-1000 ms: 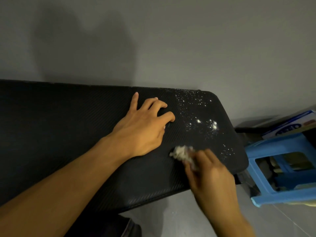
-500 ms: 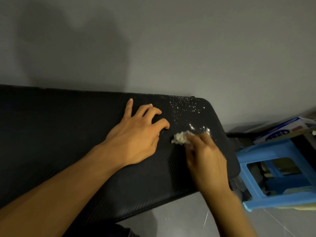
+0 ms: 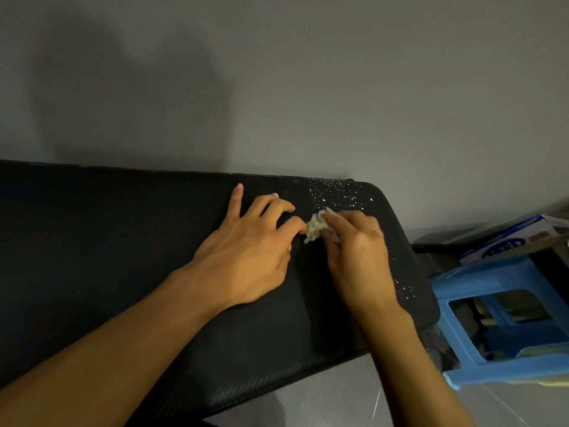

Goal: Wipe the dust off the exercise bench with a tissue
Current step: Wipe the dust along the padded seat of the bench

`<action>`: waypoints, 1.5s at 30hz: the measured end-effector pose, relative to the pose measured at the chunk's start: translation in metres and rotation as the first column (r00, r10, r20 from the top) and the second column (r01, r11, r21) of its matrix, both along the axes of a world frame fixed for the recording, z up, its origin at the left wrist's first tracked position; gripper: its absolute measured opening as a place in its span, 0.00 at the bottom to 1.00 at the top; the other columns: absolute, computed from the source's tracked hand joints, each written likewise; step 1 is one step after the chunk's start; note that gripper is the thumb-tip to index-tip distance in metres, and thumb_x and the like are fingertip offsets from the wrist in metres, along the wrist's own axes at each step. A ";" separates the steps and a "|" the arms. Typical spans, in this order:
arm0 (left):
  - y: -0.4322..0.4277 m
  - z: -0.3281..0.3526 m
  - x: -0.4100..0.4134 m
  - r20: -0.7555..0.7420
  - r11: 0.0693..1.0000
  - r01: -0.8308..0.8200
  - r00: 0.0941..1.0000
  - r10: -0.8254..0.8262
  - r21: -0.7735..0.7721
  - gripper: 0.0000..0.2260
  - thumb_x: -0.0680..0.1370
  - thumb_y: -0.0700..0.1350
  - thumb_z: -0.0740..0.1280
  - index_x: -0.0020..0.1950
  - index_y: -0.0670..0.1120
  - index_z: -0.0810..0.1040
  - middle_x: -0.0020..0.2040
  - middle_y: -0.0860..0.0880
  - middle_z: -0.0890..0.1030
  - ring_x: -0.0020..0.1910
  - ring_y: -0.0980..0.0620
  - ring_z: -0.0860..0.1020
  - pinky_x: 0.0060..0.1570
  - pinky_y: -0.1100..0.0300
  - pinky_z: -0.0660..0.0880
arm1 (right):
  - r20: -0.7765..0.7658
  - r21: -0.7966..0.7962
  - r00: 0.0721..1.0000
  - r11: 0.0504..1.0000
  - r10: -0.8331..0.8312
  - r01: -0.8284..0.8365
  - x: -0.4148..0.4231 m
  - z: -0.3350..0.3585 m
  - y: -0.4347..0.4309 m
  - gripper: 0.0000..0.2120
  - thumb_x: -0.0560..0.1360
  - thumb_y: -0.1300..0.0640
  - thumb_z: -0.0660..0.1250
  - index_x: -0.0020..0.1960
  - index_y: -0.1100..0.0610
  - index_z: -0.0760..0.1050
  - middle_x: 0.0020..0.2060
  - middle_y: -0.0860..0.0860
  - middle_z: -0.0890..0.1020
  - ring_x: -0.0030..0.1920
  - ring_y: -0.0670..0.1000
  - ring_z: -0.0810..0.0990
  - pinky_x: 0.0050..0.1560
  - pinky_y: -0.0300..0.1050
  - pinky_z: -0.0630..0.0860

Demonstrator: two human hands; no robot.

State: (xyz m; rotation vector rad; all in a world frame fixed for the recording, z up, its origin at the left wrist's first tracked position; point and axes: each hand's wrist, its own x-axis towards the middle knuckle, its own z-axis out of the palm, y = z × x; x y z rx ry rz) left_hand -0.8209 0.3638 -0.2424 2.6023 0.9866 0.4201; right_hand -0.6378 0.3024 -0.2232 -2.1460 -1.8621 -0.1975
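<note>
As right hand (image 3: 354, 257), gripping tissue (image 3: 315, 228), sweeps farther up exercise bench (image 3: 123, 241), middle dust patch gone; far-corner specks (image 3: 334, 192) remain; left hand (image 3: 246, 257) rests open, empty.

The exercise bench (image 3: 123, 241) has a black, matt cover with a fine diagonal weave texture, and gritty pale dust (image 3: 335, 192) speckles one end. The tissue (image 3: 315, 228) is soft, crumpled paper. The stool (image 3: 492, 278) is smooth blue plastic, the box (image 3: 511, 238) printed card. The floor (image 3: 308, 402) is glossy, the wall (image 3: 338, 87) matt.
</note>
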 end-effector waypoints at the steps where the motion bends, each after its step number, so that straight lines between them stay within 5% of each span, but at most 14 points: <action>1: 0.000 -0.001 0.000 0.010 1.000 -0.001 1.000 0.001 0.006 0.20 0.83 0.51 0.58 0.76 0.57 0.65 0.78 0.50 0.61 0.81 0.47 0.51 0.77 0.32 0.43 | -0.040 0.005 0.999 1.000 -0.013 0.013 -0.003 -0.001 0.012 0.15 0.78 0.62 0.68 0.64 0.59 0.79 0.58 0.57 0.81 0.58 0.57 0.77 0.57 0.54 0.78; 5: 0.000 -0.001 0.000 0.013 1.000 -0.004 1.000 0.004 0.020 0.20 0.83 0.50 0.59 0.75 0.52 0.67 0.78 0.49 0.63 0.81 0.46 0.54 0.77 0.31 0.45 | -0.074 0.006 0.994 0.997 0.077 -0.077 -0.021 -0.006 -0.004 0.16 0.79 0.63 0.67 0.66 0.60 0.77 0.63 0.57 0.80 0.67 0.55 0.76 0.67 0.48 0.74; 8: 0.001 -0.002 0.000 0.029 1.000 -0.002 1.000 0.001 0.029 0.19 0.82 0.50 0.60 0.73 0.52 0.70 0.77 0.48 0.65 0.80 0.45 0.57 0.76 0.30 0.47 | -0.053 -0.012 0.992 0.993 0.116 -0.117 -0.029 -0.006 -0.045 0.19 0.77 0.60 0.70 0.68 0.58 0.77 0.67 0.56 0.78 0.69 0.53 0.75 0.66 0.48 0.76; 12: 0.001 -0.002 0.000 0.020 1.000 -0.012 1.000 0.012 0.018 0.20 0.81 0.51 0.57 0.74 0.52 0.69 0.77 0.49 0.64 0.80 0.46 0.56 0.76 0.30 0.48 | 0.062 -0.043 0.993 0.994 0.104 -0.101 -0.011 -0.006 -0.023 0.17 0.79 0.58 0.68 0.67 0.55 0.77 0.66 0.56 0.78 0.65 0.56 0.78 0.57 0.53 0.80; 17: 0.001 -0.001 -0.001 0.033 1.000 -0.015 0.999 0.014 0.014 0.19 0.81 0.51 0.57 0.73 0.53 0.70 0.75 0.49 0.67 0.80 0.46 0.58 0.76 0.30 0.49 | 0.057 0.008 0.997 0.999 -0.052 0.051 -0.006 0.000 0.054 0.10 0.80 0.61 0.64 0.58 0.60 0.81 0.50 0.58 0.81 0.50 0.59 0.77 0.44 0.54 0.78; 22: 0.002 0.000 0.001 0.017 1.000 -0.017 1.000 0.017 0.024 0.22 0.79 0.52 0.54 0.71 0.51 0.71 0.74 0.49 0.68 0.79 0.45 0.59 0.76 0.30 0.49 | -0.044 0.001 0.992 0.993 0.116 -0.116 -0.021 0.006 -0.002 0.08 0.80 0.57 0.67 0.56 0.57 0.82 0.42 0.51 0.76 0.41 0.50 0.74 0.39 0.45 0.74; 31: 0.001 -0.005 0.001 0.034 0.999 -0.018 0.999 0.017 0.039 0.18 0.79 0.52 0.54 0.68 0.54 0.72 0.73 0.49 0.70 0.78 0.45 0.62 0.76 0.29 0.51 | -0.017 0.083 0.998 0.995 -0.056 0.057 -0.007 0.001 0.091 0.12 0.81 0.59 0.63 0.61 0.60 0.81 0.46 0.58 0.78 0.47 0.59 0.78 0.43 0.50 0.77; 35: 0.001 -0.005 0.001 0.020 0.999 -0.025 1.000 0.024 0.040 0.19 0.79 0.52 0.56 0.69 0.52 0.73 0.74 0.48 0.68 0.79 0.45 0.60 0.76 0.30 0.48 | -0.033 0.036 0.990 0.990 0.139 -0.138 -0.019 0.004 0.047 0.09 0.78 0.62 0.68 0.57 0.60 0.82 0.42 0.54 0.76 0.41 0.55 0.77 0.39 0.47 0.76; 39: 0.000 -0.006 0.000 0.053 0.999 -0.035 0.998 0.033 0.040 0.16 0.80 0.50 0.60 0.68 0.54 0.73 0.74 0.48 0.69 0.79 0.45 0.61 0.76 0.29 0.49 | 0.002 0.021 0.997 0.997 0.071 -0.071 -0.001 0.007 0.037 0.10 0.79 0.61 0.67 0.59 0.60 0.82 0.45 0.54 0.77 0.42 0.53 0.77 0.39 0.46 0.76; 42: -0.001 -0.005 0.001 0.038 0.998 -0.040 0.999 0.038 0.039 0.19 0.78 0.52 0.52 0.66 0.53 0.74 0.72 0.46 0.71 0.78 0.43 0.63 0.75 0.29 0.52 | 0.006 0.036 0.999 0.998 -0.048 0.047 0.005 0.004 0.085 0.10 0.81 0.61 0.64 0.58 0.61 0.82 0.47 0.59 0.78 0.45 0.59 0.78 0.42 0.44 0.72; 45: 0.000 -0.005 0.001 0.022 0.998 -0.048 0.999 0.047 0.037 0.22 0.77 0.53 0.49 0.64 0.52 0.75 0.72 0.45 0.71 0.78 0.42 0.62 0.76 0.30 0.52 | -0.008 0.057 1.000 0.998 0.020 -0.020 -0.013 0.000 0.101 0.10 0.80 0.62 0.64 0.56 0.60 0.83 0.44 0.58 0.77 0.43 0.59 0.78 0.42 0.47 0.74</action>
